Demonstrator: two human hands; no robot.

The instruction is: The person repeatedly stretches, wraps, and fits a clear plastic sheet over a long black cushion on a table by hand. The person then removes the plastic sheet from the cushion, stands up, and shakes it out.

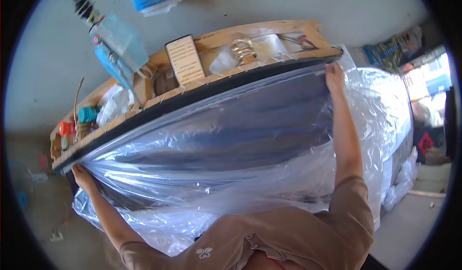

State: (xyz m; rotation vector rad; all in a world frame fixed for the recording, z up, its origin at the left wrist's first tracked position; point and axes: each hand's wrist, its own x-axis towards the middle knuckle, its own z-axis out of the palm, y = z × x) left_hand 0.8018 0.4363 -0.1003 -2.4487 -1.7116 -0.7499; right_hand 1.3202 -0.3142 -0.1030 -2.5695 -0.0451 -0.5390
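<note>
Clear plastic sheeting (207, 149) lies over a dark surface and is drawn taut between my two hands. My left hand (83, 176) pinches the sheet at the far left, just below the wooden frame's lower left end. At the upper right, my right hand (334, 76) grips the sheet's edge near the frame's right end. Creases fan out from my left hand across the sheet. A dark strip (192, 93) runs along the far side, between the sheet and the light cord-laced wooden rail (211, 77).
A phone (185, 60) leans on the wooden frame, beside a gold coil (243, 51). Blue masks (120, 44) hang at the upper left. A teal lid (87, 114) and a red cap (65, 128) stand left. More plastic (385, 96) drapes at the right.
</note>
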